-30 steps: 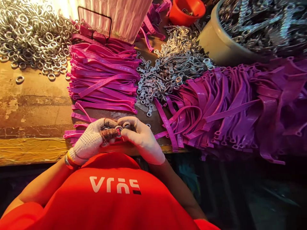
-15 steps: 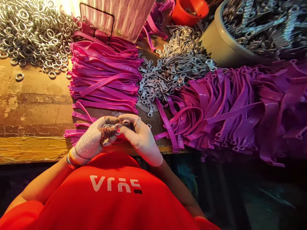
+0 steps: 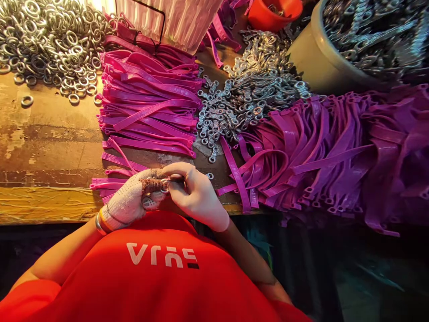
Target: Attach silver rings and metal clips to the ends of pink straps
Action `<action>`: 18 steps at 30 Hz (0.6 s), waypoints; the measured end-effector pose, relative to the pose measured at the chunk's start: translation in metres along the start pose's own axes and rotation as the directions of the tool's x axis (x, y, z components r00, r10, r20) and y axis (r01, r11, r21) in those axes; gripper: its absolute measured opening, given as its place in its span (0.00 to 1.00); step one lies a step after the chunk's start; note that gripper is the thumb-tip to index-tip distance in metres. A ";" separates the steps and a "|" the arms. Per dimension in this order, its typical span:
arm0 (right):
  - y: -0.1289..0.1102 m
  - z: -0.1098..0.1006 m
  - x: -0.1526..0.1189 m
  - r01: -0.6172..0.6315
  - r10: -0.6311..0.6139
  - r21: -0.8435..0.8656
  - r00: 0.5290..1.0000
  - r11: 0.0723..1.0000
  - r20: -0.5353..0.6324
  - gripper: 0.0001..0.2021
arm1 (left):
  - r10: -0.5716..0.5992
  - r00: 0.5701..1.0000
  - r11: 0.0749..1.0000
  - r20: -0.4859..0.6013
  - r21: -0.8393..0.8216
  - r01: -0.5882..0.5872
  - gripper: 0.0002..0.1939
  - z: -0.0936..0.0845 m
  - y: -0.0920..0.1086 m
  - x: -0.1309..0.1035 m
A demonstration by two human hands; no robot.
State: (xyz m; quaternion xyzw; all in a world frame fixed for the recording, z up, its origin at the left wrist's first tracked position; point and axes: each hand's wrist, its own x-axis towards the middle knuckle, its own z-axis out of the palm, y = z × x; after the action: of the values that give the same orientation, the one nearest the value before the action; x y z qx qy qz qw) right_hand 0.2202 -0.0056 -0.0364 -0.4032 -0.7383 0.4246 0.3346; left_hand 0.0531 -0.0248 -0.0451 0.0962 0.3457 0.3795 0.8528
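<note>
My left hand, in a knitted glove with brown-covered fingertips, is closed on a small metal ring. Against it, my right hand, in a smooth white glove, pinches another metal ring between thumb and forefinger. The two hands meet at the table edge, in front of my red shirt. Fingers hide most of what lies between them. Just beyond my left hand are a few loose magenta straps. One small metal piece lies on the table beyond my right hand.
A heap of metal rings lies far left, beside stacked magenta straps. Small metal links are piled mid-table. More magenta straps spread right, below a beige bucket of metal parts. A red bowl stands behind.
My right fingers have closed in toward my left fingertips, and the rings between them are more covered. The view has shifted slightly, so the table things appear a little farther right.
</note>
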 end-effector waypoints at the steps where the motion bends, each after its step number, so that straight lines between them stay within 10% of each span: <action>1: 0.000 0.002 -0.002 0.067 -0.067 -0.020 0.998 0.998 -0.013 0.14 | -0.009 1.000 0.999 0.004 -0.036 0.009 0.08 0.002 0.001 0.000; 4: 0.000 0.005 -0.005 0.070 -0.073 -0.032 0.993 0.997 -0.090 0.11 | 0.028 0.999 0.998 -0.039 -0.049 -0.030 0.11 0.006 0.006 -0.003; 11: -0.005 0.001 -0.001 -0.375 0.419 0.229 0.887 0.898 -0.191 0.11 | 0.223 0.962 0.960 -0.155 0.205 -0.190 0.13 0.002 0.008 -0.009; 18: -0.006 0.001 0.002 -0.399 0.463 0.285 0.860 0.872 -0.214 0.10 | 0.178 0.973 0.964 -0.151 0.223 -0.142 0.16 0.003 0.010 -0.007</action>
State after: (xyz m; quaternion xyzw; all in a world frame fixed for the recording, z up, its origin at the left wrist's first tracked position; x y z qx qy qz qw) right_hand 0.2162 -0.0066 -0.0310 -0.5724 -0.5203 0.5115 0.3742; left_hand 0.0461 -0.0229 -0.0354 0.1811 0.4462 0.4151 0.7718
